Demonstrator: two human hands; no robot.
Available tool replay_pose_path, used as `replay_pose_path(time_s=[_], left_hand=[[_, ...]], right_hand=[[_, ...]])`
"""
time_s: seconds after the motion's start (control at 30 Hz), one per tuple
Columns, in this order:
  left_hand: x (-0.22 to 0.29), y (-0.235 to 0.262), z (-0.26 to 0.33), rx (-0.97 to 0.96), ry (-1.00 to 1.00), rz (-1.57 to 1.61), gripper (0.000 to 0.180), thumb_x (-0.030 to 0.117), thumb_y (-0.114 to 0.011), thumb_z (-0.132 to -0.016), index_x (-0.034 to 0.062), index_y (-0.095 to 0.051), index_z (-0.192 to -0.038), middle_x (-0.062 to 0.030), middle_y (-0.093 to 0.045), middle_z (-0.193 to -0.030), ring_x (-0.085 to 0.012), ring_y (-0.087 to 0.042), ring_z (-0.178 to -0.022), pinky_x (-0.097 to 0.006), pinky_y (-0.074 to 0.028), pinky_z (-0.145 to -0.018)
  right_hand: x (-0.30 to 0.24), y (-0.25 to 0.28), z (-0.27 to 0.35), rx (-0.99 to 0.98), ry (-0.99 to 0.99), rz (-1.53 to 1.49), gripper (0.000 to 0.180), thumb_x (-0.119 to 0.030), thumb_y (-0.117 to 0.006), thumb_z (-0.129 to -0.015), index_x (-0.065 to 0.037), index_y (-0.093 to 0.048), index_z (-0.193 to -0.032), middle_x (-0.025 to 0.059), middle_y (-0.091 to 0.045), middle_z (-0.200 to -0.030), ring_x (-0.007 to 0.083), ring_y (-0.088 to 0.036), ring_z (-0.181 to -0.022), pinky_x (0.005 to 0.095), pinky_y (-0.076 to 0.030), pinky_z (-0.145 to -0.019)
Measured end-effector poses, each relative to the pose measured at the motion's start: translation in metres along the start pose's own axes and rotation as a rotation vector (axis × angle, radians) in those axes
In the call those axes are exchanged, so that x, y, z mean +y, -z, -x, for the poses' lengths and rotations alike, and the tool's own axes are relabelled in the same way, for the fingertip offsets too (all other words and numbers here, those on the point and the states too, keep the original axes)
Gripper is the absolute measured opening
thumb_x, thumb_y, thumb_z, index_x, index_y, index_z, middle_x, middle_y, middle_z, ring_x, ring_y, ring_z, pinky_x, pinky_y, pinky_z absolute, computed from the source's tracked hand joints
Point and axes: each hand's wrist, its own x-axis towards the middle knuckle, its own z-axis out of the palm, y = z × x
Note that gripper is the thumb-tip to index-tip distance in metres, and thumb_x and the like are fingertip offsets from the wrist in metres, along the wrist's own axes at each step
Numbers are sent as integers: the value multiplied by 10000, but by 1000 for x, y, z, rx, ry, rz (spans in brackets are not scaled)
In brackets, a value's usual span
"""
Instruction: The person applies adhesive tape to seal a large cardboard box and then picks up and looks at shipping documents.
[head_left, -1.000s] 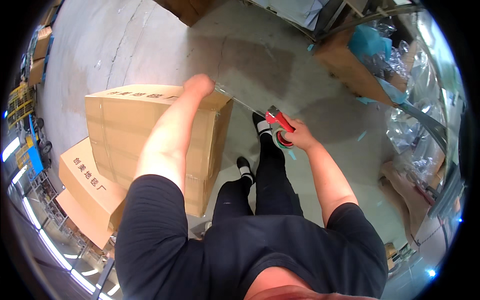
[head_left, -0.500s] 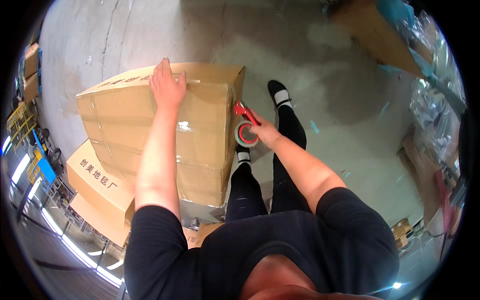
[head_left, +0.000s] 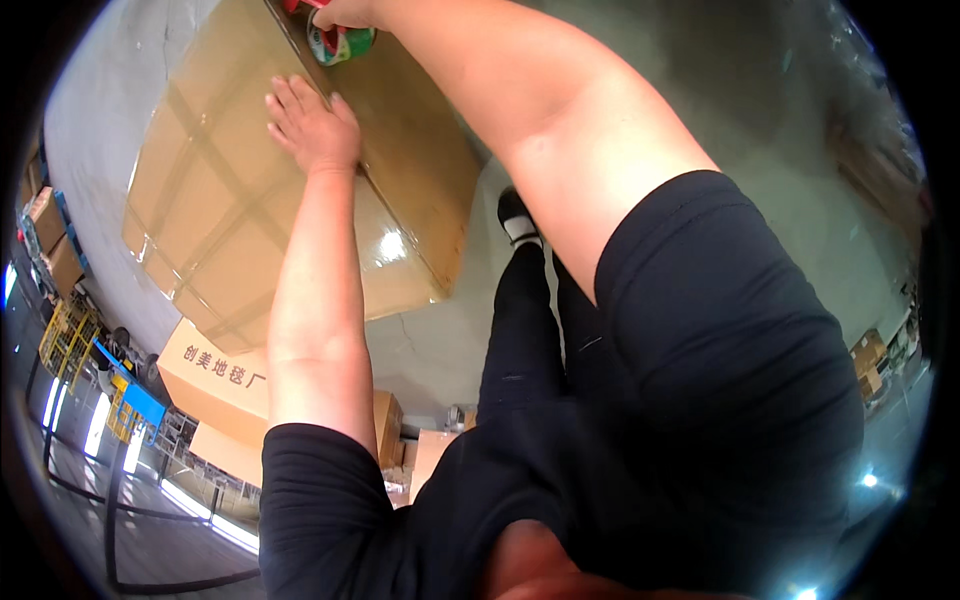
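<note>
Person's left hand (head_left: 312, 128) lies flat, fingers spread & apart, palm down on top of the big cardboard box (head_left: 250, 220), just left of its centre seam. Right hand (head_left: 345, 12) is at the far edge of view, closed around a red-handled tape dispenser (head_left: 335, 40) w/ a green-white roll, touching the box top just beyond & right of the left hand. The seam's long axis runs near-to-far, from the dispenser back toward the person, passing beside the left hand. Right hand is nearer the tape; left only holds the box down. More boxes (head_left: 215, 385) lower left on the floor
</note>
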Motion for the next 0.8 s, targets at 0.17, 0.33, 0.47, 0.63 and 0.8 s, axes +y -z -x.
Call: replay_pose_path(time_s=[0.17, 0.33, 0.47, 0.63, 0.8], left_hand=[[-7, -10, 2, 90, -40, 36, 666, 371, -510, -900, 40, -321, -1446, -146, -238, -1544, -366, -209, -1415, -563, -214, -1110], [-9, -13, 2, 108, -61, 26, 657, 375, -503, -907, 43, -320, -1444, -150, -241, -1540, -366, -219, -1410, -565, -219, -1107], [-3, -8, -4, 75, -61, 24, 640, 377, -489, -919, 44, -324, -1439, -154, -232, -1542, -362, -222, -1409, -573, -207, -1109], [-24, 9, -6, -14, -111, 305, 676, 403, -473, -943, -4, -281, -1446, -205, -224, -1529, -385, -199, -1409, -511, -168, -1141], [-168, 0, 71, -58, -324, 861, 615, 304, -493, -969, -89, -315, -1407, -262, -318, -1468, -377, -278, -1379, -436, -218, -1136]], right_hand=[[111, -8, 125, -149, -159, -247, 787, -252, -674, -699, -156, -421, -1438, 58, -663, -918, 184, -623, -806, 330, -509, -714], [173, -35, 359, -313, -152, -393, 770, -140, -590, -692, -36, -382, -1427, 118, -656, -992, 214, -630, -914, 335, -496, -822], [175, -116, 496, -278, -400, -175, 801, -146, -629, -707, -181, -373, -1465, 151, -538, -1043, 307, -584, -985, 351, -467, -898], [163, -248, 505, 110, -442, -405, 823, -105, -624, -709, -199, -351, -1479, 127, -491, -1025, 287, -532, -987, 327, -441, -908], [125, -360, 483, 727, -555, -516, 839, -26, -575, -673, -119, -337, -1471, 135, -524, -1079, 289, -523, -1040, 322, -401, -972]])
